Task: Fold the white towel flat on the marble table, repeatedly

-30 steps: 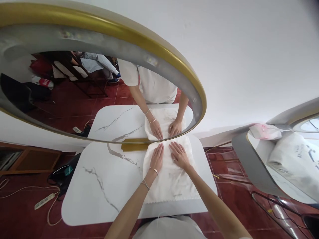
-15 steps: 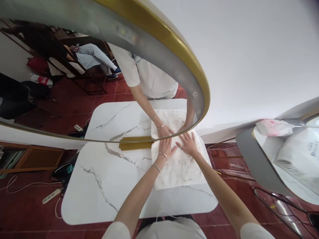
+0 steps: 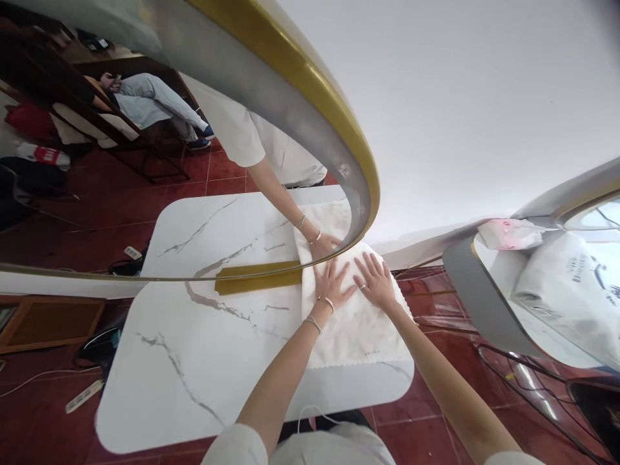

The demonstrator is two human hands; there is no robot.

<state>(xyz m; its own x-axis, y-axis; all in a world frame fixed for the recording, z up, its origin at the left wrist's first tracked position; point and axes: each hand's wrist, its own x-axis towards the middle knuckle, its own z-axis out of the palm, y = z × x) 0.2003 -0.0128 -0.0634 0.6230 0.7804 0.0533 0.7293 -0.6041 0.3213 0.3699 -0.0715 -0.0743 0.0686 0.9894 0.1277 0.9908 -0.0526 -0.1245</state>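
Observation:
A white folded cloth (image 3: 356, 326) lies on the right part of a white marble-patterned table (image 3: 203, 368), its far edge against the wall under a round mirror. My left hand (image 3: 332, 284) lies flat on the cloth's far part, fingers spread, two bracelets on the wrist. My right hand (image 3: 375, 281) rests flat beside it to the right, fingers apart, a ring on one finger. Both palms press on the cloth and hold nothing. The mirror (image 3: 159, 168) shows the same hands and cloth reflected.
The gold-framed mirror (image 3: 310, 84) hangs close over the table's far edge, with a gold bracket (image 3: 256, 278) at its base. A second mirror (image 3: 547, 290) with white bags reflected stands at the right. Cables and a power strip (image 3: 82, 395) lie on the red tiled floor at the left.
The cloth has been pushed away toward the wall and both hands have slid with it to its far part. My fingers have spread wider. The view has shifted left.

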